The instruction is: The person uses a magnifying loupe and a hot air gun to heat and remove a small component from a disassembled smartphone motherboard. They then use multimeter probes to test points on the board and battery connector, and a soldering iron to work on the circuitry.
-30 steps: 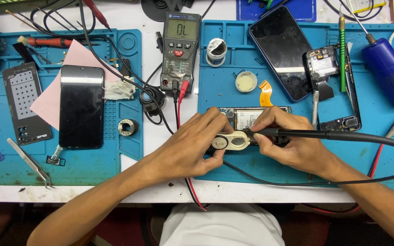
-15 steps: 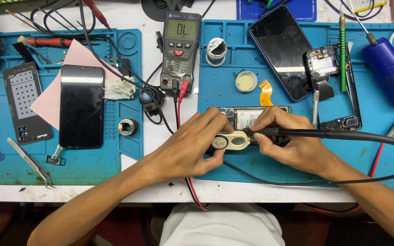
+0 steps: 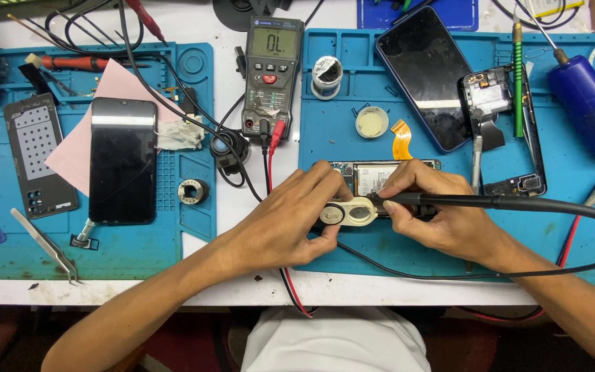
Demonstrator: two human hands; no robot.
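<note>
My left hand (image 3: 290,220) pinches a cream folding magnifier (image 3: 349,212) and holds it over an opened phone (image 3: 380,176) lying on the right blue mat (image 3: 339,138). My right hand (image 3: 442,217) grips a black probe handle (image 3: 449,200) like a pen, its tip pointing left at the phone's board beside the magnifier. The probe's black cable (image 3: 587,210) loops off to the right and back under my wrists. A grey multimeter (image 3: 272,76) stands behind, with red and black leads plugged in at its base.
The left blue mat (image 3: 194,179) carries a black phone screen (image 3: 122,160), a pink sheet, a phone back cover (image 3: 39,155) and tweezers (image 3: 46,244). On the right mat lie a dark phone (image 3: 425,76), a stripped phone frame (image 3: 500,131), a green tool, a solder paste tin (image 3: 371,122) and a blue device (image 3: 587,103).
</note>
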